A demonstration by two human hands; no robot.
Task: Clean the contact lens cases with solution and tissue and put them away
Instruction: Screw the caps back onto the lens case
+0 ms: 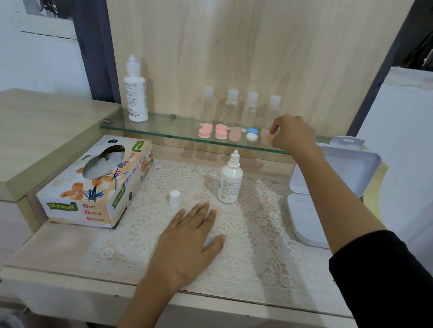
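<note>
A home dressing corner; a wooden desk [49,247] with lace mat [241,246], tissue box [95,183], glass shelf [165,129] of toiletry bottles [231,106].

Shelf [160,128]: clear glass, glossy. Desk mat [241,246]: white openwork lace cloth over pale matt wood-grain desk [54,251]. Tissue box [95,186]: printed card; solution bottle [230,181]: white opaque plastic.

Pink lens cases [212,131], one blue-and-white case [251,134], cream lace mat [242,236] — orange-flowered tissue box [96,180]
</note>
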